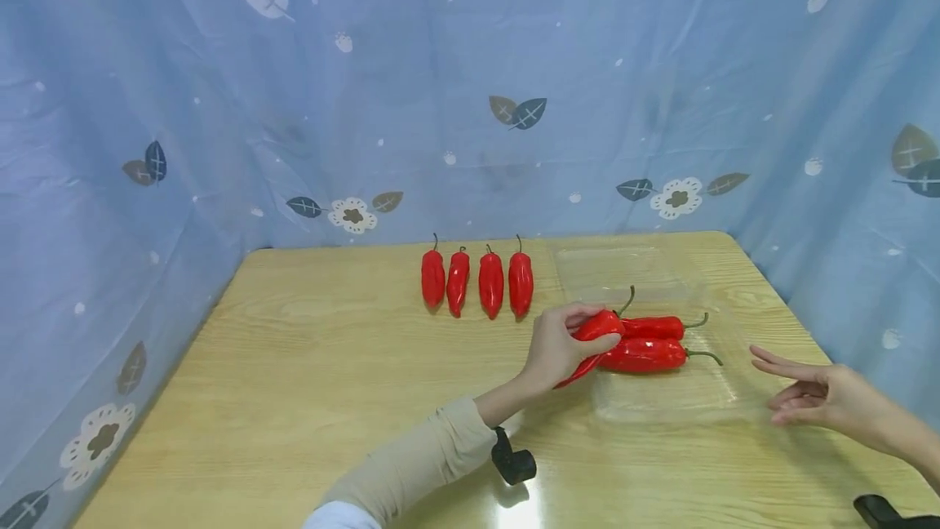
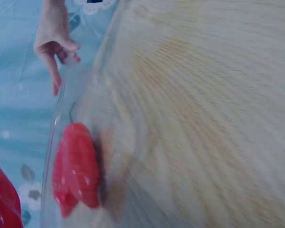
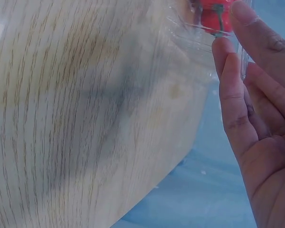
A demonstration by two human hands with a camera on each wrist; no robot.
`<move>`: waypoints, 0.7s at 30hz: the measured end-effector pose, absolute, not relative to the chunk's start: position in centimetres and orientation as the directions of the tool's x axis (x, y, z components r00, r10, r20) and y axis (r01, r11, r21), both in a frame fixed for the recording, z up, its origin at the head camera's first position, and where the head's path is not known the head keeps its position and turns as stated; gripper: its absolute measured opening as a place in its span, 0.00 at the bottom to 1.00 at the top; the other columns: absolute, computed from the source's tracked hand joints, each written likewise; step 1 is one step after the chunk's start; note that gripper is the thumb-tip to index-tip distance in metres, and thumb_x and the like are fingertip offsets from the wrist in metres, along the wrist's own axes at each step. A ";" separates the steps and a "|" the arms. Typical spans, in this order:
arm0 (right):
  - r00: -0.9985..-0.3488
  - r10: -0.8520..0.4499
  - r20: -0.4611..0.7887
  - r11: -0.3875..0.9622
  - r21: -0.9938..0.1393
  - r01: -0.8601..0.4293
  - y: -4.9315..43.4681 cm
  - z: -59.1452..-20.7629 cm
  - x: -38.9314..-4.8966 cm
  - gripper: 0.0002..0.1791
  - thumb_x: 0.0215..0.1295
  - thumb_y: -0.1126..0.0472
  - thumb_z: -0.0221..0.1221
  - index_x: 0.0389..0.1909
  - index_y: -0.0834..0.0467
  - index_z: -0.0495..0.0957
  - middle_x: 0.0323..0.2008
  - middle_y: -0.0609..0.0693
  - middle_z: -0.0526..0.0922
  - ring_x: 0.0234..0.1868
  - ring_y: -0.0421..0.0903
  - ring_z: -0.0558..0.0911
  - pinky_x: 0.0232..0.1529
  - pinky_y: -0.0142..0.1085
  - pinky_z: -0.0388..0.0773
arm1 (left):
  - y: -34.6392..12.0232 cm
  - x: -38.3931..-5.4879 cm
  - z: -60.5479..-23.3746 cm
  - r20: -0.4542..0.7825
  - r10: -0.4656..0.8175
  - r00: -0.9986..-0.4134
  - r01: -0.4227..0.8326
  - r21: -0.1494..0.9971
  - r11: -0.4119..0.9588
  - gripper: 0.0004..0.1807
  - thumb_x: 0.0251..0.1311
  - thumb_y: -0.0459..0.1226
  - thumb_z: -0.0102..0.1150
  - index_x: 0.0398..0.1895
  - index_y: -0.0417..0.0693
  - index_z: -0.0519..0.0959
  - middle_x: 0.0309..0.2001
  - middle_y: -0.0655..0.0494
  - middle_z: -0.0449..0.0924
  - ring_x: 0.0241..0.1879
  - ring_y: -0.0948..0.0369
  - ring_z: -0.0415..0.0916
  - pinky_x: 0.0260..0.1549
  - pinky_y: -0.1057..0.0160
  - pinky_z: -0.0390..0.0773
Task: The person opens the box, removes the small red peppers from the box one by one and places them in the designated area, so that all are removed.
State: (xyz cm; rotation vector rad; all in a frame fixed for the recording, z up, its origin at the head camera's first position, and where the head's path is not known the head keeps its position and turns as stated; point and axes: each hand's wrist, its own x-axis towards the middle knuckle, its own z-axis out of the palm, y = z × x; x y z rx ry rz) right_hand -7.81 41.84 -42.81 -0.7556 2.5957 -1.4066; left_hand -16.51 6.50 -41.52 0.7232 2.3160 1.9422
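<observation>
My left hand (image 1: 552,347) grips a red chili pepper (image 1: 604,323) with a curved green stem, thumb on the near side, over the left end of a clear plastic container (image 1: 664,415). Inside the container two more red peppers lie side by side, a front pepper (image 1: 640,357) and a rear pepper (image 1: 656,326), stems to the right. The held pepper covers their left ends in the head view; it also shows at the left wrist view's edge (image 2: 2,202). Just right of the container, my right hand (image 1: 837,402) hovers with fingers extended and holds nothing.
Several red peppers stand in a row at the back of the wooden table (image 1: 330,366), among them a rightmost pepper (image 1: 520,282). The container's clear back section (image 1: 609,255) reaches toward the far edge. A blue patterned curtain (image 1: 441,64) encloses the table behind and at the sides.
</observation>
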 end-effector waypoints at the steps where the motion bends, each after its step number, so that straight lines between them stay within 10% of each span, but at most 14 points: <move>1: -0.875 -0.459 0.155 0.456 -0.803 -0.382 41.9 -42.8 -7.8 0.49 0.49 0.79 0.64 0.70 0.43 0.61 0.60 0.20 0.65 0.36 0.38 0.83 0.32 0.27 0.80 | 6.0 -16.6 -41.6 0.259 0.350 -0.901 0.313 0.944 0.108 0.22 0.51 0.34 0.72 0.52 0.44 0.82 0.48 0.56 0.84 0.45 0.69 0.79 0.42 0.74 0.77; 10: -0.906 -0.395 0.151 0.561 -0.742 -0.368 42.1 -43.3 -7.4 0.50 0.48 0.78 0.65 0.71 0.41 0.60 0.58 0.16 0.65 0.33 0.36 0.83 0.29 0.25 0.78 | 2.3 -15.7 -43.5 0.029 0.057 -0.998 0.030 0.999 0.021 0.24 0.49 0.35 0.73 0.52 0.41 0.81 0.48 0.56 0.82 0.47 0.60 0.78 0.47 0.63 0.79; 21: -0.929 -0.335 0.157 0.599 -0.726 -0.339 41.5 -44.3 -7.7 0.50 0.47 0.76 0.67 0.70 0.40 0.61 0.56 0.13 0.63 0.31 0.35 0.82 0.28 0.24 0.77 | -0.3 -13.5 -45.8 -0.211 -0.223 -0.952 -0.207 0.977 -0.043 0.26 0.44 0.40 0.76 0.51 0.49 0.82 0.43 0.56 0.82 0.46 0.57 0.77 0.49 0.55 0.78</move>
